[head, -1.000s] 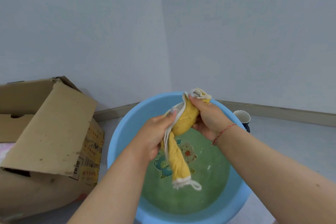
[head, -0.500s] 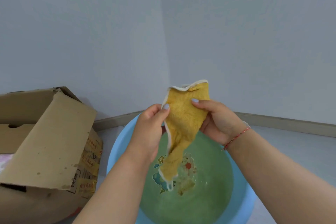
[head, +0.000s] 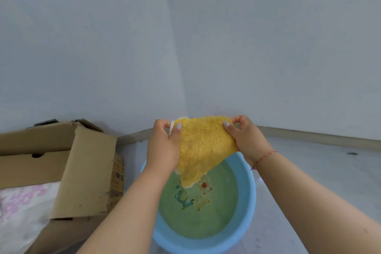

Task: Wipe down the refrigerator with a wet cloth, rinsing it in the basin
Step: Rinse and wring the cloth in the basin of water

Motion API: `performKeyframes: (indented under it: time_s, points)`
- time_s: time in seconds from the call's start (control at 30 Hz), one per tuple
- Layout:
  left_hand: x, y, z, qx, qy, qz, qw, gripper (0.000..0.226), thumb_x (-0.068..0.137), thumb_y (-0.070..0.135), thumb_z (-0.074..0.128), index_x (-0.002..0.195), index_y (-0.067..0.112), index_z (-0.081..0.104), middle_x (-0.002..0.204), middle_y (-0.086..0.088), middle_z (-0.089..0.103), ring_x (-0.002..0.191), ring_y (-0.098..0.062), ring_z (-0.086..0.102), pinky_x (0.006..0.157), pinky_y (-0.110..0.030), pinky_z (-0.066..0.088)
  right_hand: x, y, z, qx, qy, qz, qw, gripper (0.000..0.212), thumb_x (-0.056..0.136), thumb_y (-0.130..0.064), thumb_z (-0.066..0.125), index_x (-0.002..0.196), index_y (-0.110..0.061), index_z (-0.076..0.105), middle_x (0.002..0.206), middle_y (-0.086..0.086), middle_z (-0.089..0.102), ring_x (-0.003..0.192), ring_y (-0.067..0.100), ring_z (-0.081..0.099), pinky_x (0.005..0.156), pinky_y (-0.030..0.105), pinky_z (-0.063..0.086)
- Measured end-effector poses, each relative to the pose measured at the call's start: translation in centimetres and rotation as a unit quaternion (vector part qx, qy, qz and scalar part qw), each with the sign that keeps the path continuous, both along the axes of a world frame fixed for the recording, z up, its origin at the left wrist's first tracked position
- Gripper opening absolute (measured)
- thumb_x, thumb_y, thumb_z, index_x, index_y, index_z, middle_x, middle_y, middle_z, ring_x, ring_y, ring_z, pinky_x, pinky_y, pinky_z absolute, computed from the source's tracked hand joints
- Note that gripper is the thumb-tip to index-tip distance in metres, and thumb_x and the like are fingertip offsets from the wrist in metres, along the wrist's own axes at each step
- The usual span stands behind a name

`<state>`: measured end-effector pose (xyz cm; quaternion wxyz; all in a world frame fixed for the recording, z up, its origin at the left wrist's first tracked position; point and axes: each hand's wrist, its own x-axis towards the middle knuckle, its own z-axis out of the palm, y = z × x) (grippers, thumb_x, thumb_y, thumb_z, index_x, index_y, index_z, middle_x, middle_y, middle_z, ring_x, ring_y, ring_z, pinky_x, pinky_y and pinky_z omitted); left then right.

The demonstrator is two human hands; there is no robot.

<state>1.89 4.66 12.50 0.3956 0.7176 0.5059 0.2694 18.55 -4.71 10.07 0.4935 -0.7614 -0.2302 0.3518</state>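
Cloth [head: 203, 146]: yellow, white-edged; held spread in the air above the basin, lower corner hanging down toward the water without reaching it.
Left hand [head: 165, 144]: fingers curled; cloth's upper left corner is pinched between thumb and fingers, a thumbnail lying on the yellow face.
Right hand [head: 245, 138]: fingers curled; upper right corner is pinched in like manner. A red string bracelet [head: 263, 158] is worn on this wrist.
Basin [head: 248, 202]: light blue, set on the floor below the hands; greenish water is held in it, and a cartoon print is seen through the water on the bottom.
Cardboard box [head: 82, 171]: placed just left of the basin, flaps open; pale pink-patterned material is seen inside.
Surroundings: pale wall corner beyond the hands; baseboard is seen running along the floor.
Change from earlier frames: a second ago the cloth was gripped as a twisted roll over the basin; half a second ago it was partly unrolled, hands close together. Now it is pulled out flat, hands set wider apart at the two top corners. View is tilted up, so more wall is seen.
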Motion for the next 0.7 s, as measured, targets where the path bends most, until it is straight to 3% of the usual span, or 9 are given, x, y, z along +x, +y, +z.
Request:
performKeyframes:
  time_s: [0.07, 0.17, 0.23, 0.33, 0.43, 0.5, 0.57, 0.63, 0.7]
  points:
    - [0.9, -0.8, 2.6, -0.083, -0.04, 0.027, 0.995, 0.022, 0.093, 0.039, 0.056, 0.108, 0.024, 0.048, 0.084, 0.0, 0.058, 0.074, -0.019, 0.057, 0.064, -0.031, 0.045, 0.4, -1.1, 3.1, -0.009, 0.008, -0.023, 1.0, 0.031, 0.089, -0.039, 0.061, 0.115, -0.024, 0.052, 0.083, 0.001, 0.056, 0.08, 0.02, 0.055, 0.071, 0.034, 0.05]
    - [1.9, -1.9, 7.5, -0.265, -0.144, -0.007, 0.953, 0.036, 0.073, 0.032, 0.079, 0.102, 0.029, 0.057, 0.108, -0.011, 0.062, 0.096, -0.029, 0.061, 0.077, -0.039, 0.05, 1.2, -4.4, 7.9, 0.017, 0.11, 0.087, 0.99, 0.06, 0.073, -0.03, 0.081, 0.124, -0.03, 0.05, 0.097, 0.006, 0.06, 0.092, 0.023, 0.063, 0.086, 0.037, 0.055]
    - [2.5, -2.6, 11.0, -0.324, -0.147, -0.092, 0.93, 0.056, 0.053, 0.015, 0.087, 0.102, 0.022, 0.061, 0.11, -0.013, 0.063, 0.096, -0.028, 0.063, 0.08, -0.039, 0.053, 2.3, -6.4, 11.3, -0.045, 0.015, 0.165, 0.985, 0.069, 0.065, -0.018, 0.086, 0.122, -0.033, 0.051, 0.106, 0.002, 0.061, 0.097, 0.019, 0.063, 0.085, 0.034, 0.055]
    - [4.4, -4.2, 15.6, -0.239, -0.004, -0.186, 0.953, 0.056, 0.058, -0.003, 0.085, 0.102, 0.023, 0.063, 0.104, -0.005, 0.066, 0.094, -0.022, 0.065, 0.081, -0.038, 0.056, 4.1, -8.8, 17.0, -0.109, -0.146, 0.16, 0.97, 0.05, 0.073, -0.013, 0.077, 0.117, -0.025, 0.057, 0.103, -0.004, 0.059, 0.091, 0.013, 0.057, 0.071, 0.02, 0.048]
    - [7.5, -6.1, 20.8, -0.066, 0.097, -0.239, 0.964, 0.029, 0.071, 0.01, 0.08, 0.089, 0.028, 0.067, 0.089, 0.006, 0.064, 0.085, -0.014, 0.062, 0.066, -0.02, 0.049, 6.6, -11.4, 21.9, -0.124, -0.239, 0.141, 0.953, 0.02, 0.082, -0.013, 0.066, 0.102, -0.018, 0.066, 0.1, 0.0, 0.051, 0.084, 0.014, 0.053, 0.066, 0.017, 0.037]
    - [9.9, -7.2, 24.1, 0.027, 0.122, -0.275, 0.953, 0.018, 0.075, 0.018, 0.078, 0.079, 0.032, 0.067, 0.096, 0.006, 0.057, 0.095, -0.014, 0.057, 0.073, -0.018, 0.041, 8.8, -13.6, 25.1, -0.111, -0.252, 0.112, 0.955, 0.011, 0.08, -0.014, 0.069, 0.091, -0.016, 0.069, 0.101, -0.001, 0.048, 0.086, 0.014, 0.052, 0.071, 0.018, 0.039]
    - [11.7, -8.2, 27.0, 0.032, 0.114, -0.305, 0.945, 0.01, 0.078, 0.022, 0.077, 0.076, 0.023, 0.067, 0.101, 0.006, 0.053, 0.099, -0.009, 0.051, 0.08, -0.014, 0.035, 10.8, -16.0, 28.5, -0.081, -0.162, 0.097, 0.979, 0.016, 0.07, -0.018, 0.075, 0.083, -0.014, 0.067, 0.1, 0.0, 0.054, 0.09, 0.016, 0.054, 0.078, 0.025, 0.043]
    - [13.3, -9.7, 30.1, -0.079, 0.04, -0.361, 0.928, 0.016, 0.079, 0.027, 0.076, 0.075, 0.016, 0.066, 0.082, 0.003, 0.055, 0.081, -0.011, 0.051, 0.072, -0.017, 0.038, 13.2, -19.4, 31.6, 0.048, 0.049, 0.082, 0.994, 0.03, 0.062, -0.027, 0.076, 0.082, -0.006, 0.067, 0.09, 0.008, 0.063, 0.085, 0.022, 0.059, 0.08, 0.035, 0.045]
    - [14.9, -12.1, 33.6, -0.217, -0.077, -0.406, 0.884, 0.018, 0.08, 0.03, 0.074, 0.077, 0.016, 0.064, 0.073, 0.001, 0.057, 0.072, -0.013, 0.054, 0.07, -0.024, 0.046, 14.3, -22.2, 33.4, 0.211, 0.287, 0.001, 0.934, 0.045, 0.066, -0.045, 0.077, 0.087, -0.005, 0.07, 0.085, 0.013, 0.066, 0.083, 0.028, 0.062, 0.083, 0.041, 0.047]
